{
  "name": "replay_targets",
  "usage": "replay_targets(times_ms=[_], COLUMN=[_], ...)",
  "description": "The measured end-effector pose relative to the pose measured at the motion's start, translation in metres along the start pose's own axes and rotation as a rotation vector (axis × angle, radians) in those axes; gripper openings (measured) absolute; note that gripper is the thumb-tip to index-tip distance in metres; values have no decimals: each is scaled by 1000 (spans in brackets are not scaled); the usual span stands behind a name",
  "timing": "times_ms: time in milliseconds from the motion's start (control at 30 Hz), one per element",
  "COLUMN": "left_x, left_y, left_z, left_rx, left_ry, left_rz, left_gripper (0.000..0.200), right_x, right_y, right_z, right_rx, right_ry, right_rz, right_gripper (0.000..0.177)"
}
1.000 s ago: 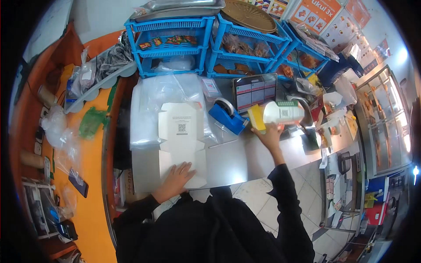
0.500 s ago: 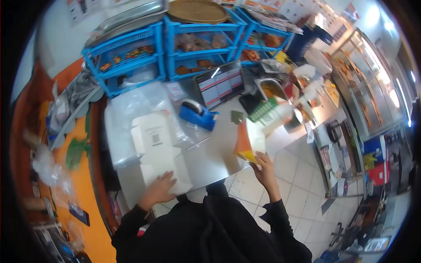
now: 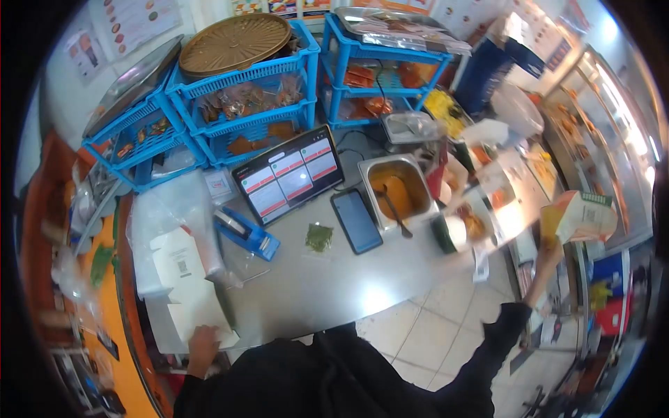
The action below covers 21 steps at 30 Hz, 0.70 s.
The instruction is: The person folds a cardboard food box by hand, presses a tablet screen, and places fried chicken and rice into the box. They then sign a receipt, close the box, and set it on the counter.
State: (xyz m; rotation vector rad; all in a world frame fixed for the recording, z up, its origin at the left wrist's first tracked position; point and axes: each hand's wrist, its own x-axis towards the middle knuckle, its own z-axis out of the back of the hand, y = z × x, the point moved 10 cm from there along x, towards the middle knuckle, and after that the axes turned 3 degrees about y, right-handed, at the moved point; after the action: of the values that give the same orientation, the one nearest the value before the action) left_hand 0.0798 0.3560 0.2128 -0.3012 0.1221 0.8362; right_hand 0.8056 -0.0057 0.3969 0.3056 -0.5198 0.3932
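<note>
Your steel counter carries, from your left: a flat white box blank at the near edge, clear plastic bags just behind it, a blue tape dispenser, a propped tablet, a small green packet, a dark phone and a steel sauce tub. Blue crate racks stand along the back.

On the counter I logged the unfolded carton at far left under my left hand, the tape dispenser just right of it, the tablet behind that, the phone and pan further right, and my right hand holding a box beyond the counter's right end.
</note>
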Motion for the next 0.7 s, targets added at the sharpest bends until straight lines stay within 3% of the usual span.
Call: replay_targets(times_ms=[67,133,167,200,267,367,400,533,567,600,667,700], left_x=[0,0,3,1,-4,-12,-17,-21,-18,-14,8,17], left_y=[5,-4,-5,-5,-2,0,4,4,3,6,5,5], left_z=[-11,-7,-3,-1,-1,8,14,39,44,49,33,31], left_rx=[9,8,-9,-24,-32,-95,-137,-235,-253,-252,-188,-204], left_ry=[11,-61,-46,-29,-76,-196,-254,-518,-525,-532,-285,-286], left_rz=[168,180,224,262,261,262,273,249,222,222,151,76], left_gripper=[36,38,38,37,34,27,23,14,11,11,11,12], right_x=[87,124,150,158,166,108,86,-10,-35,-58,-98,-119], right_y=[-32,-6,-30,-37,-31,39,58,116,139,175,217,239], right_z=[-52,-61,-91,-97,-122,-97,-91,-79,-69,-50,-38,-28], right_rx=[71,-185,-274,-301,-138,50,253,460,601,688,752,755], right_ry=[62,-180,1,39,-48,-230,-207,7,72,126,204,225], right_rz=[48,268,78,-103,120,287,339,188,118,191,243,273], right_gripper=[50,67,77,75,69,54,50,38,35,34,30,28])
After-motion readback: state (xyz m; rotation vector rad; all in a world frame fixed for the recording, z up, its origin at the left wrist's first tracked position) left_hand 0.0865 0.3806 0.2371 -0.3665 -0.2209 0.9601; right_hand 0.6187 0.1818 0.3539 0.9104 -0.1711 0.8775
